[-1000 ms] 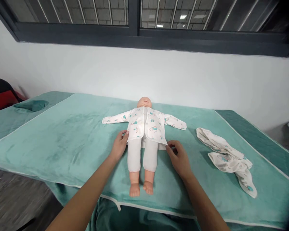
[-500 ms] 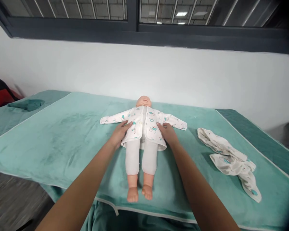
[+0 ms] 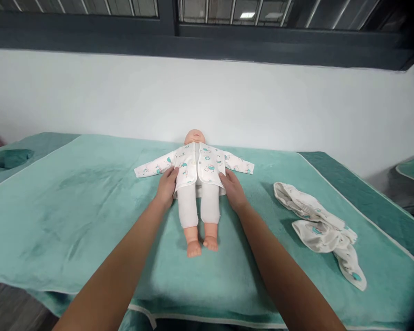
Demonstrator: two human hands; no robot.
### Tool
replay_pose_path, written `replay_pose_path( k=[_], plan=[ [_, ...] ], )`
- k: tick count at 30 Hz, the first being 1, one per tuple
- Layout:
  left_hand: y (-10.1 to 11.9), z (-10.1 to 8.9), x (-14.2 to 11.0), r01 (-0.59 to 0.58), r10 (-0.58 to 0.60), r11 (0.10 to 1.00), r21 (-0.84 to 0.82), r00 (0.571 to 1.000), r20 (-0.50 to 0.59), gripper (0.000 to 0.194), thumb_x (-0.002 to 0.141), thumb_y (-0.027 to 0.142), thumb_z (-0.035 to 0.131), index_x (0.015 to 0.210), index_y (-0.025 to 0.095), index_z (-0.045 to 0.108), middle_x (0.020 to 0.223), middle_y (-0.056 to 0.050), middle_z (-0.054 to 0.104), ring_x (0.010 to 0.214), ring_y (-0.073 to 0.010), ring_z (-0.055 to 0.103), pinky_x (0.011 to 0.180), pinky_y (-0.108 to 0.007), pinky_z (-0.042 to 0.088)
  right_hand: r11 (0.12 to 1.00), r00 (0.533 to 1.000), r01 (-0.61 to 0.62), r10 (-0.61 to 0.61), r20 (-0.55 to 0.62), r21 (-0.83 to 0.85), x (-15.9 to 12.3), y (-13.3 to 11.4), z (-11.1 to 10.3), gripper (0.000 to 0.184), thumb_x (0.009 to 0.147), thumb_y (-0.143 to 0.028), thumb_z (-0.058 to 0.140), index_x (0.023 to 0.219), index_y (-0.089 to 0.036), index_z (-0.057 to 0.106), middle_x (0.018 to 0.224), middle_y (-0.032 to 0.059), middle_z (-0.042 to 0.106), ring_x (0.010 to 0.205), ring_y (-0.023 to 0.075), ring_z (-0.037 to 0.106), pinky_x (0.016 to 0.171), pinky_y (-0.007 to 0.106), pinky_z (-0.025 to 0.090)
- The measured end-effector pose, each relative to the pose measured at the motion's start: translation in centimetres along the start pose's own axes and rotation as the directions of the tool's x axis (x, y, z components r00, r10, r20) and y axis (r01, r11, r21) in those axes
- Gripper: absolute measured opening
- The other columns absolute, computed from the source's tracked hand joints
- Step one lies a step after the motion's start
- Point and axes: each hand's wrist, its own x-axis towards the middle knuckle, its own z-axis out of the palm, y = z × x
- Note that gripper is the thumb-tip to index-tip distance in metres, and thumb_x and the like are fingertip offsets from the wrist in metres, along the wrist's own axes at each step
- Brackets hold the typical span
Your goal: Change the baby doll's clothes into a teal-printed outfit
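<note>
A baby doll lies on its back, head toward the wall and bare feet toward me. It wears a white patterned jacket, parted down the front, and its white legs show below the hem. Both sleeves stretch out sideways. My left hand clasps the doll's side at the waist, thumb on top and the other fingers mostly hidden. On the opposite side my right hand grips the waist in the same way. To the right lies a crumpled white patterned baby garment.
A green cloth with pale edging covers the table, its front edge hanging near me. Behind stands a white wall beneath a dark window frame. A folded green cloth lies at the far left.
The doll has slid away from the front edge toward the wall, both hands moving with it. My view has shifted slightly right. The crumpled garment stays where it was on the cloth.
</note>
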Motion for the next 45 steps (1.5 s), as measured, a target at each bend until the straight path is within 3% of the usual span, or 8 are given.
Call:
replay_pose_path(
  k=[3,6,9,12,21,30,39,45],
  plan=[
    [-1.0,-2.5,-2.3,-0.1,0.098,0.978,0.182,0.995,0.018,0.047,0.084,0.049,0.065,0.116,0.015,0.07,0.126,-0.012,0.07,0.116,-0.0278,0.063,0.104,-0.042,0.046,0.889,0.992,0.065,-0.107,-0.067,-0.454,-3.5,-0.7,-3.8,0.044,0.09,-0.045,0.055,0.123,-0.015,0.058,0.129,0.016,0.065,0.122,0.0276,0.06,0.099,0.042,0.049],
    [-1.5,-5.1,-3.8,-0.095,0.096,0.946,0.311,0.995,0.012,0.043,0.084,0.047,0.064,0.113,0.015,0.068,0.114,-0.011,0.072,0.106,-0.0265,0.065,0.101,-0.042,0.047,0.386,0.965,0.171,-0.251,0.075,-0.906,-7.2,-2.2,-10.1,0.036,0.095,-0.03,0.048,0.126,-0.016,0.059,0.133,0.0169,0.061,0.126,0.0312,0.054,0.104,0.047,0.042],
    [-1.1,-5.7,-4.1,-0.07,0.106,0.909,0.411,0.992,-0.067,0.035,0.084,0.038,0.061,0.11,0.015,0.064,0.114,-0.013,0.069,0.102,-0.0263,0.066,0.097,-0.044,0.049,-0.112,0.981,-0.028,-0.192,-0.006,-0.993,-9.7,-3.9,-16.4,0.033,0.095,-0.032,0.05,0.117,-0.011,0.062,0.124,0.0235,0.064,0.117,0.0393,0.057,0.092,0.051,0.043],
    [0.7,-3.6,-5.1,-0.26,0.34,0.79,0.555,0.939,-0.044,0.029,0.086,0.027,0.054,0.111,0.017,0.063,0.122,-0.014,0.065,0.113,-0.0273,0.061,0.1,-0.045,0.047,-0.266,0.999,0.034,0.001,0.035,-0.964,-10.1,-5.6,-19.7,0.026,0.098,-0.029,0.045,0.1,-0.015,0.067,0.104,0.0182,0.07,0.102,0.035,0.063,0.084,0.046,0.041],
    [10.7,5.5,-14.8,-0.714,0.378,0.614,0.337,0.641,0.668,0.047,0.089,0.036,0.064,0.133,0.025,0.056,0.14,-0.007,0.059,0.134,-0.0239,0.051,0.114,-0.039,0.039,0.624,0.914,0.333,-0.031,0.404,-0.707,-8.0,-18.0,-8.5,0.039,0.098,-0.054,0.044,0.084,-0.022,0.062,0.074,-0.0023,0.062,0.068,0.0148,0.054,0.064,0.026,0.038],
    [18.1,-0.4,-14.1,-0.34,0.326,0.94,0.023,0.918,0.226,0.022,0.069,0.018,0.067,0.091,0.02,0.068,0.078,0.001,0.068,0.065,-0.0132,0.06,0.058,-0.023,0.045,0.732,0.755,0.417,0.05,0.654,-0.538,-7.0,-24.5,-2.9,0.048,0.09,-0.06,0.058,0.064,-0.02,0.051,0.06,-0.0044,0.041,0.056,0.0096,0.035,0.051,0.025,0.025],
    [20.8,-3.1,-15.0,-0.151,0.163,0.986,-0.065,0.865,0.474,0.025,0.077,0.04,0.072,0.076,0.016,0.064,0.063,-0.001,0.058,0.059,-0.0155,0.059,0.052,-0.025,0.045,0.858,0.848,0.434,-0.287,0.445,-0.275,-7.0,-25.0,-0.2,0.045,0.09,-0.062,0.06,0.074,-0.02,0.059,0.071,-0.0011,0.05,0.066,0.0121,0.044,0.058,0.025,0.035],
    [21.1,-1.9,-16.2,-0.238,0.226,0.971,-0.027,0.873,0.431,0.03,0.082,0.046,0.072,0.09,0.018,0.066,0.073,-0.001,0.063,0.066,-0.0165,0.064,0.055,-0.025,0.048,0.922,0.614,0.327,-0.04,0.788,-0.209,-7.6,-26.0,1.8,0.044,0.078,-0.061,0.073,0.092,-0.02,0.071,0.084,0.0023,0.068,0.079,0.018,0.062,0.069,0.029,0.048]
  ],
)
